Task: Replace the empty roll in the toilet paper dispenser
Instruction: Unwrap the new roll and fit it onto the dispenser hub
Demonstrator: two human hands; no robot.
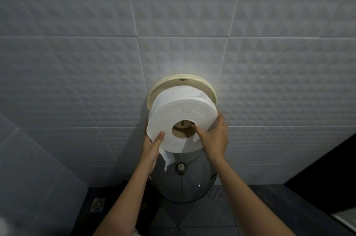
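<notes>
A large white paper roll (182, 120) sits in front of the cream round back plate (209, 89) of the dispenser, which is fixed to the grey textured tiled wall (77, 62); the plate's rim shows above and to the right of the roll. Through the roll's hollow core a cream spindle (183, 124) of the plate is visible. The left hand (153, 144) grips the roll's lower left edge, thumb on its front face and fingers behind. The right hand (214, 135) holds its right side, thumb reaching to the core's rim and fingers wrapped around the outer edge. A loose tail of paper (166, 158) hangs below the roll. Directly below the roll the dispenser's smoky transparent cover (192, 181) hangs open, its central lock facing out. A floor drain (98, 204) lies far down to the left of the roll.
</notes>
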